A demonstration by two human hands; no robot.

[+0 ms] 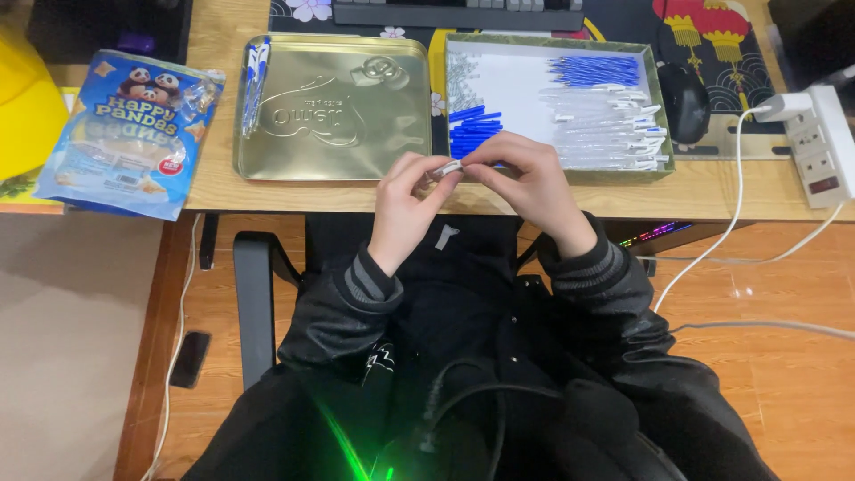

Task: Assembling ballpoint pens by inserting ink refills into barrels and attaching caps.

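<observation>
My left hand (405, 207) and my right hand (525, 183) meet at the front edge of the wooden desk (712, 191). Between their fingertips they pinch a small white pen part (448, 167). Right behind the hands lies a shallow green-rimmed box (663, 134) holding blue pen refills (474, 129), more blue pieces (595, 70) at the back, and several clear pen barrels (606, 125). Both sleeves are dark with grey striped cuffs.
A gold tin lid (334, 102) with assembled pens (255, 80) along its left rim lies left of the box. A blue snack bag (134, 129) sits far left. A keyboard (459, 12), black mouse (684, 102), power strip (824, 147) and white cable (735, 214) are around.
</observation>
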